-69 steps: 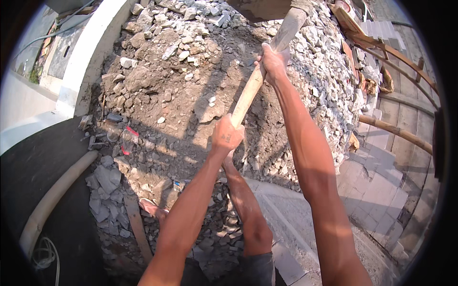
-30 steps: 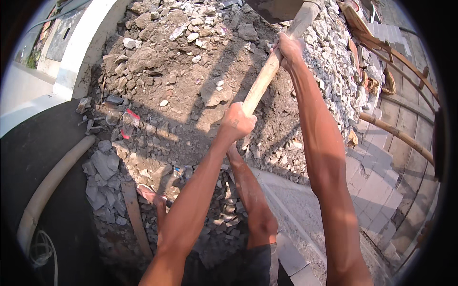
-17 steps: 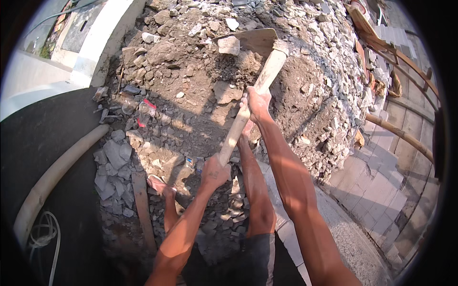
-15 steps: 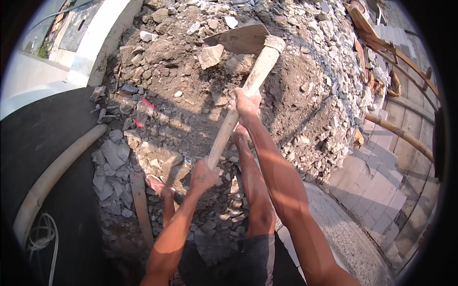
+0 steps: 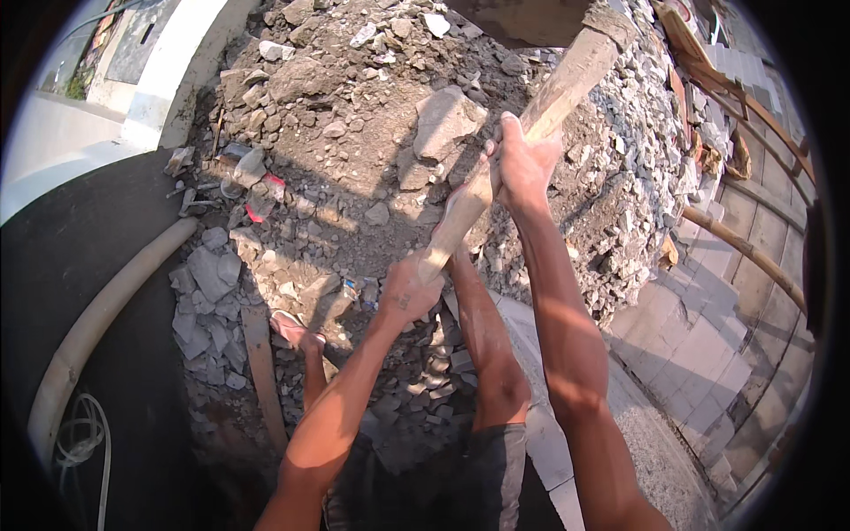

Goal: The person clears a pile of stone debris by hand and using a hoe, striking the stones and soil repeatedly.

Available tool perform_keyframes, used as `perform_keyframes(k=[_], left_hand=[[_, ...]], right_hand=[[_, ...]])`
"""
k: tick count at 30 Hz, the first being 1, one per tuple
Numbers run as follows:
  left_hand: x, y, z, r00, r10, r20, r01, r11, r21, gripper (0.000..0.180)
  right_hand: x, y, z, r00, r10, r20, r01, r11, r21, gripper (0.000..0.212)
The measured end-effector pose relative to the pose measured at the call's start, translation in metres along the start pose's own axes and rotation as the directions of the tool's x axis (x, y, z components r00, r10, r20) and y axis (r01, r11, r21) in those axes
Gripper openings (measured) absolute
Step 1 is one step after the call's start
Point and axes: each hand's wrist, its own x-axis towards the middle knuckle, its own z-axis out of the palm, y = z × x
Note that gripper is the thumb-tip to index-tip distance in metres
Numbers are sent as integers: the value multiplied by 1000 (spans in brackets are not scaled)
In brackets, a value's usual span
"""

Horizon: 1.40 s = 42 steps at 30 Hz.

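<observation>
- Landmark: rubble heap (image 5: 310, 128), soil plus broken stone, filling the middle.
- Hoe (image 5: 460, 217): over the heap, wooden handle slanting up to the right; blade (image 5: 531, 22) at the heap's far side, partly cut off by the view's upper rim. Contact with the heap: can't tell.
- Left hand (image 5: 410, 288): closed round the handle's lower end, above the heap's near edge.
- Right hand (image 5: 531, 164): wrapped round the handle farther up, over the heap's right part.
- Big pale chunk (image 5: 447, 124): on the heap, just left of the right hand.
- Flat grey fragments (image 5: 212, 274): lying at the heap's near-left edge, beside a plank (image 5: 262, 372).
- Progress (judgement): partway; bare soil exposed across the heap's middle, plenty of rubble left unworked.
</observation>
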Motion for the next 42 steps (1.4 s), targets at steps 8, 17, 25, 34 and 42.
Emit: perform_keyframes(k=[8, 17, 25, 34, 42], left_hand=[[-2, -20, 0, 968, -218, 121, 211, 975, 69, 31], [-112, -90, -19, 889, -435, 143, 455, 875, -165, 26], [-246, -185, -27, 686, -641, 344, 706, 472, -528, 14], [-409, -216, 42, 478, -827, 296, 832, 317, -456, 14], [-162, -111, -6, 938, -338, -73, 331, 940, -86, 26]], right_hand=[[56, 139, -21, 981, 20, -195, -98, 912, -399, 13], [-84, 128, 42, 925, 381, 15, -273, 690, -671, 41], [-255, 257, 62, 876, 481, 28, -253, 508, -823, 52], [-432, 281, -30, 702, 712, -14, -459, 438, -773, 41], [-168, 120, 36, 967, 232, 107, -189, 930, -315, 40]])
